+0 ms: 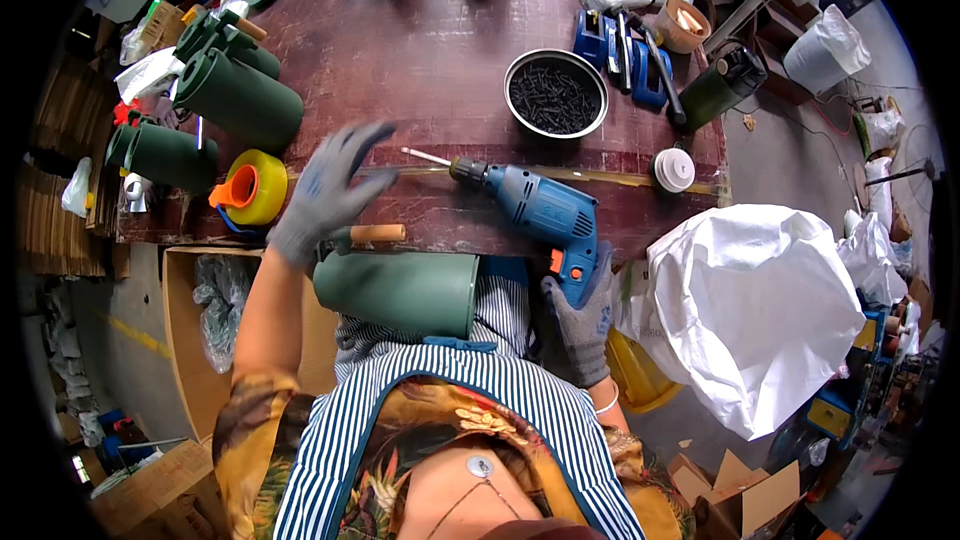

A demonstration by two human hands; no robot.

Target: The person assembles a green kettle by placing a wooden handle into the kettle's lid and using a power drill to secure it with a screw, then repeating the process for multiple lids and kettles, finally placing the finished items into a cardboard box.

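1. I see the left hand [325, 190] wide, near the green can [400, 290]
2. The right hand [583, 328] holds the blue drill [545, 205] by its handle, by the near edge of the surface [430, 50]
3. The can lies sideways on the person's lap [505, 310]

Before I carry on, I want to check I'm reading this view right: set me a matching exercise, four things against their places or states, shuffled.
Things:
1. Blue drill
2. Round bowl
3. Green cylinder
4. Left hand

Places or states:
A. Lying across the person's lap
B. Gloved, fingers spread, near the tip of the bit
C. Gripped at its handle by the right hand
D. On the table, holding many small black pieces

Right pairs: 1-C, 2-D, 3-A, 4-B
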